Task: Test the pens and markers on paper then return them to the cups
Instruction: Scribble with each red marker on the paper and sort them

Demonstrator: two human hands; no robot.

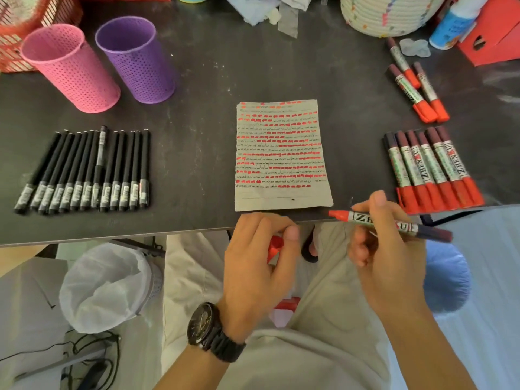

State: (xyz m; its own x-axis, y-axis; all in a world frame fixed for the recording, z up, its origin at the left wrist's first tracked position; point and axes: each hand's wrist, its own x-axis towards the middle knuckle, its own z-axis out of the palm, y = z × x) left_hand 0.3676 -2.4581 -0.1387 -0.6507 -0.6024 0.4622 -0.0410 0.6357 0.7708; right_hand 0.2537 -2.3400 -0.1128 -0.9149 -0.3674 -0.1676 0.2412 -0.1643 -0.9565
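My right hand (385,249) grips an uncapped red marker (363,218) just off the table's near edge, tip pointing left. My left hand (259,257) holds its red cap (274,246) below the edge. A sheet of paper (281,153) covered with red and black test strokes lies in the middle of the dark table (197,108). Several capped red markers (433,167) lie in a row at the right, three more markers (416,88) behind them. A row of several black pens (87,170) lies at the left. The pink cup (70,68) and the purple cup (135,57) stand at the back left.
A red mesh basket (17,29) stands behind the cups. A woven basket (388,12), a glue bottle (453,26) and a red box (495,38) crowd the back right. A lined waste bin (112,285) sits on the floor at the left of my knees.
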